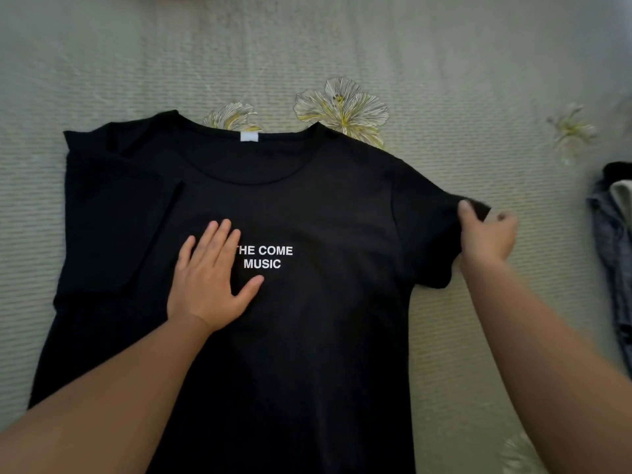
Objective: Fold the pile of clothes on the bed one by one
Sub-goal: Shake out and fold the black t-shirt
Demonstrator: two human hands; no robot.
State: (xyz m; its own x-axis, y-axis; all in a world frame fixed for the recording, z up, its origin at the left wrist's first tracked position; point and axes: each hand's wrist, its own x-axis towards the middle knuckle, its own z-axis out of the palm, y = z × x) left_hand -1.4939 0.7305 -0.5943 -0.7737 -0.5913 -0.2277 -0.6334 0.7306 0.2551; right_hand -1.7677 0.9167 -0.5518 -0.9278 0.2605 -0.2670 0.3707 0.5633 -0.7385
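Observation:
A black T-shirt (325, 206) with white lettering lies face up and spread out on the bed, collar away from me. Its left sleeve is folded inward onto the body. My left hand (208, 278) presses flat on the chest, fingers straight, just left of the lettering. My right hand (485, 234) pinches the hem of the right sleeve between thumb and fingers, the sleeve lifted slightly off the bedcover.
The bed is covered with a pale green ribbed bedspread (444, 63) printed with white and yellow flowers. At the right edge lies a pile of clothes (612, 234), grey-blue, white and black pieces.

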